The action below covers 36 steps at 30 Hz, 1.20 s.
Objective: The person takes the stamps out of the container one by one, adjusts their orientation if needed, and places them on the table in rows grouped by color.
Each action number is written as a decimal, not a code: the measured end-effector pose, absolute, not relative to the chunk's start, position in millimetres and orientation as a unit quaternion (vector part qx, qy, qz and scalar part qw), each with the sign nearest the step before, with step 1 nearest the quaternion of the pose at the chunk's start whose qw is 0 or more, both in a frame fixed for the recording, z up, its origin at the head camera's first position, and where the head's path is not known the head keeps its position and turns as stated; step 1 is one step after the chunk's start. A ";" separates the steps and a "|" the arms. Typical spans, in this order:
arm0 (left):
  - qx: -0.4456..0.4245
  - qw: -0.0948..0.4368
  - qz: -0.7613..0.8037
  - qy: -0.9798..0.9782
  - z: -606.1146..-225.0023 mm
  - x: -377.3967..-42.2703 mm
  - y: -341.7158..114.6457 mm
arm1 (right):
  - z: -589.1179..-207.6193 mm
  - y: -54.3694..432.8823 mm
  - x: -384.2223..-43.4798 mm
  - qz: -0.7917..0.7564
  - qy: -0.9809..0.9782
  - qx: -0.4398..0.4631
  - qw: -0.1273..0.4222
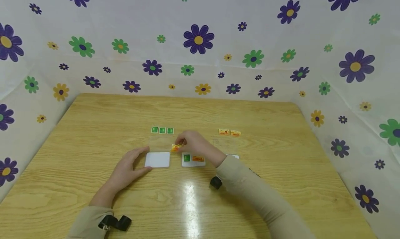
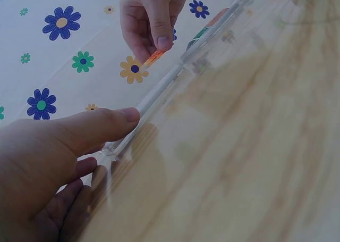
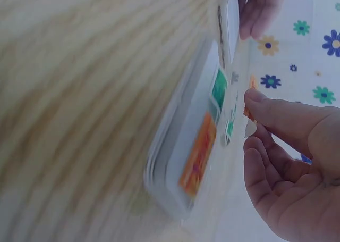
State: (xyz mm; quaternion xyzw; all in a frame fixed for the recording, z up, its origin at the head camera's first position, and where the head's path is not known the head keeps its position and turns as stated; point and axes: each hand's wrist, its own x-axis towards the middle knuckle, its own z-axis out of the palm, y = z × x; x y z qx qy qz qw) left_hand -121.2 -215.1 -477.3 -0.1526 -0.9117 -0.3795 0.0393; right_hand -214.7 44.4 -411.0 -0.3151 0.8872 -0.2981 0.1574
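Note:
My right hand (image 1: 195,145) pinches a small orange-and-yellow sticker (image 1: 175,147) between thumb and fingertips, just above the table. The sticker's far part is hidden by the fingers. On the left, my left hand (image 1: 129,166) holds a flat white plastic case (image 1: 157,160) by its left side, the thumb (image 2: 114,126) along one edge. Beside it lies a second white case (image 3: 180,151). A green sticker (image 1: 186,158) and an orange sticker (image 1: 198,158) sit side by side on that second case, under my right hand in the head view.
Several green stickers (image 1: 162,130) lie in a row at the back left. Two orange stickers (image 1: 229,132) lie at the back right. Another white case (image 1: 233,156) shows partly behind the right sleeve. Flowered cloth (image 1: 200,72) walls the wooden table (image 1: 109,121) on three sides.

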 end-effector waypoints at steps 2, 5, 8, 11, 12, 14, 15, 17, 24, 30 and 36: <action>-0.152 0.039 -0.380 -0.911 -476.6 -120.6 -215.0 | -409.4 51.0 -217.3 -0.295 0.892 -0.306 0.154; -0.155 0.043 -0.381 -0.910 -475.8 -120.1 -214.8 | -407.4 61.3 -221.7 -0.292 0.899 -0.292 0.144; -0.160 0.051 -0.377 -0.911 -476.0 -120.1 -214.7 | -405.9 72.8 -226.0 -0.295 0.904 -0.275 0.138; -0.164 0.057 -0.373 -0.911 -476.1 -119.8 -214.5 | -404.6 85.0 -230.1 -0.296 0.908 -0.265 0.132; -0.165 0.058 -0.371 -0.912 -476.3 -119.9 -214.5 | -404.1 89.1 -231.4 -0.295 0.910 -0.262 0.129; -0.164 0.057 -0.372 -0.912 -476.6 -119.9 -214.5 | -403.5 97.3 -234.1 -0.291 0.913 -0.258 0.123; -0.164 0.056 -0.373 -0.912 -476.7 -119.9 -214.5 | -402.9 101.2 -235.2 -0.290 0.915 -0.254 0.121; -0.162 0.053 -0.374 -0.912 -476.9 -120.0 -214.6 | -402.7 109.2 -237.7 -0.285 0.919 -0.247 0.118; -0.168 0.064 -0.374 -0.910 -478.6 -120.8 -215.3 | -402.3 137.3 -243.1 -0.278 0.928 -0.227 0.099; -0.172 0.074 -0.374 -0.908 -479.2 -120.9 -215.3 | -402.1 160.0 -245.8 -0.266 0.939 -0.200 0.088; -0.170 0.066 -0.374 -0.909 -478.5 -120.6 -215.6 | -402.5 182.0 -246.0 -0.267 0.943 -0.177 0.085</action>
